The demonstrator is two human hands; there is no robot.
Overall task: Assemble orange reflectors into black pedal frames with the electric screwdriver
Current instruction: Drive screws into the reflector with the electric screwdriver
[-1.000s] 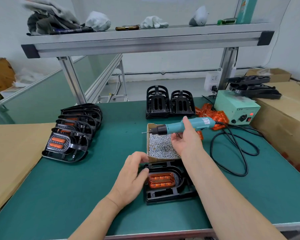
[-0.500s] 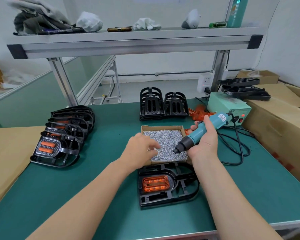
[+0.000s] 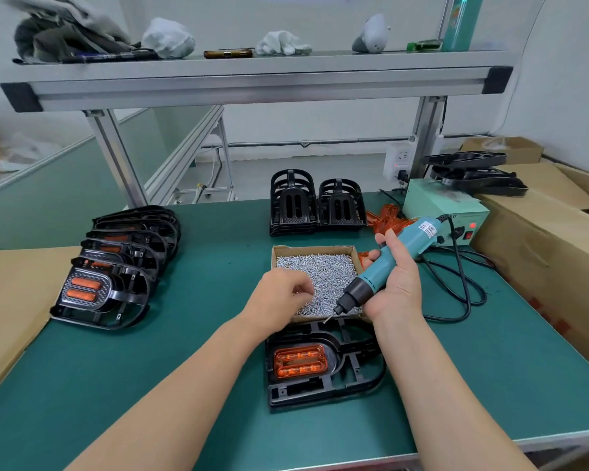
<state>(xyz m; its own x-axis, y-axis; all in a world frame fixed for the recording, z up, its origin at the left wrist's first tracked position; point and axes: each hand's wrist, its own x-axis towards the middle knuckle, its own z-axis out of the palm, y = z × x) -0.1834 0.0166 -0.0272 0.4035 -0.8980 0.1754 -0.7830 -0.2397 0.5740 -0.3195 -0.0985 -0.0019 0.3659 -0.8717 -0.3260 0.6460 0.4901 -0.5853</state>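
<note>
A black pedal frame (image 3: 323, 385) lies on the green mat near the front edge, with an orange reflector (image 3: 300, 363) seated in it. Just behind it stands a cardboard box of small silver screws (image 3: 323, 270). My left hand (image 3: 281, 302) reaches into the box's near left corner, fingers curled and pinching among the screws. My right hand (image 3: 393, 283) grips the teal electric screwdriver (image 3: 388, 263), held slanted with its bit pointing down-left over the box's front edge.
A row of finished pedals (image 3: 116, 266) lies at the left. Two stacks of empty black frames (image 3: 315, 205) stand behind the box, loose orange reflectors (image 3: 385, 219) beside them. The green power unit (image 3: 446, 212) and its looped black cable (image 3: 463, 287) sit right, next to cardboard boxes (image 3: 541, 239).
My left hand left the pedal frame and went into the screw box. My right hand swung the screwdriver from level to slanted, bit lowered toward the box's front edge.
</note>
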